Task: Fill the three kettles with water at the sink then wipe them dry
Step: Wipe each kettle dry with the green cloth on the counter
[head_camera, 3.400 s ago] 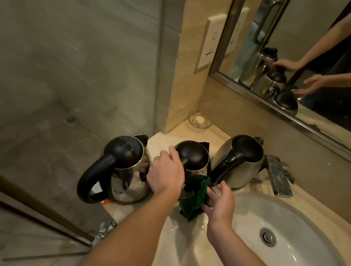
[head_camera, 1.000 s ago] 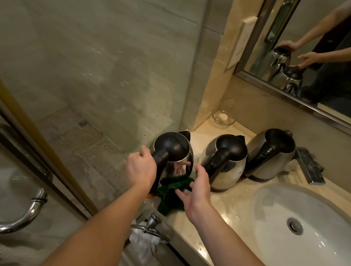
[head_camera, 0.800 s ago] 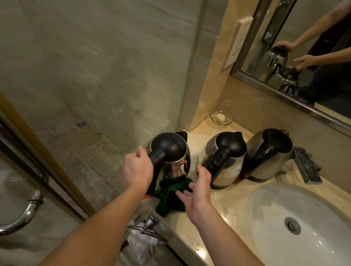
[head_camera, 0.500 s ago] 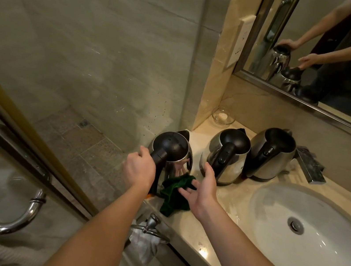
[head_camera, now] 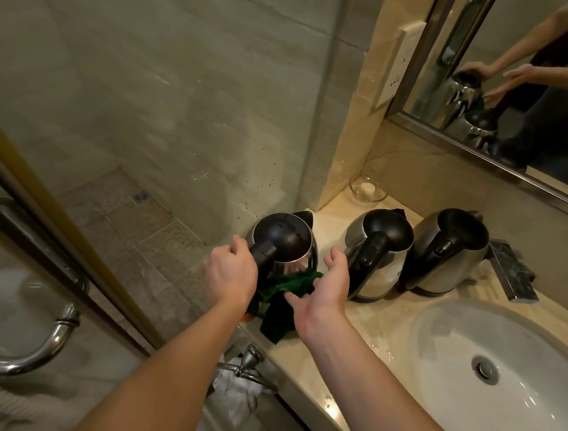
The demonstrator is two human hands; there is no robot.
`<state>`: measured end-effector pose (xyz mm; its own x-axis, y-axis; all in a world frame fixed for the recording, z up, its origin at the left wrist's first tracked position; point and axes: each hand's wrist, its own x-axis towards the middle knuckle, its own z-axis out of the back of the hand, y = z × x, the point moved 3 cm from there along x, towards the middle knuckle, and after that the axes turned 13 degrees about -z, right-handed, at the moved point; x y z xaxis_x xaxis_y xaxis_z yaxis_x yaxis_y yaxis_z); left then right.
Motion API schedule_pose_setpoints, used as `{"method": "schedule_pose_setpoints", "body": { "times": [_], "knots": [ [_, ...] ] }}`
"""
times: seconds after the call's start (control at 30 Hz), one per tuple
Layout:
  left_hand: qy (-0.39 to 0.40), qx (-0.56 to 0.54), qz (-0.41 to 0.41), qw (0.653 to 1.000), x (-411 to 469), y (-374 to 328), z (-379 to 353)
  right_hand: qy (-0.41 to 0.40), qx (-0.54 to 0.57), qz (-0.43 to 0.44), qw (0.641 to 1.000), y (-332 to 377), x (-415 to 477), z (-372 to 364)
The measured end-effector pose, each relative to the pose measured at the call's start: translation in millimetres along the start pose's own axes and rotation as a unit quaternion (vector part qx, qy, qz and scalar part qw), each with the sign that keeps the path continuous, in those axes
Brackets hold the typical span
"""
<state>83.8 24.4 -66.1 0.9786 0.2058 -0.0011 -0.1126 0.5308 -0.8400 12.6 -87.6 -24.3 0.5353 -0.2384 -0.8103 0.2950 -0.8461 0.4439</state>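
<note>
Left hand (head_camera: 231, 274) grips the kettle (head_camera: 283, 234), right hand (head_camera: 324, 290) spread on the cloth (head_camera: 291, 286); press hard and you shove it off the desk (head_camera: 369, 327).

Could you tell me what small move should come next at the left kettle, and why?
Probably rub the green cloth around the side of the left kettle: the left hand grips its handle, and the open right hand touches the cloth against it.

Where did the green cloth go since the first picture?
Yes, it moved. The green cloth went left, away from the sink basin. It now lies against the left kettle, beside the right hand.
</note>
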Motion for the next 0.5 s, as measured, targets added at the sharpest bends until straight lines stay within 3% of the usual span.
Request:
{"method": "schedule_pose_setpoints", "body": {
  "times": [0.27, 0.5],
  "knots": [
    [-0.009, -0.01, 0.005, 1.0, -2, 1, 0, 0.0, 0.017, -0.043, 0.999, -10, 15, 9],
    [-0.022, 0.015, -0.007, 1.0, -5, -3, 2, 0.043, -0.031, 0.003, 0.999, 6, -7, 2]
  ]
}}
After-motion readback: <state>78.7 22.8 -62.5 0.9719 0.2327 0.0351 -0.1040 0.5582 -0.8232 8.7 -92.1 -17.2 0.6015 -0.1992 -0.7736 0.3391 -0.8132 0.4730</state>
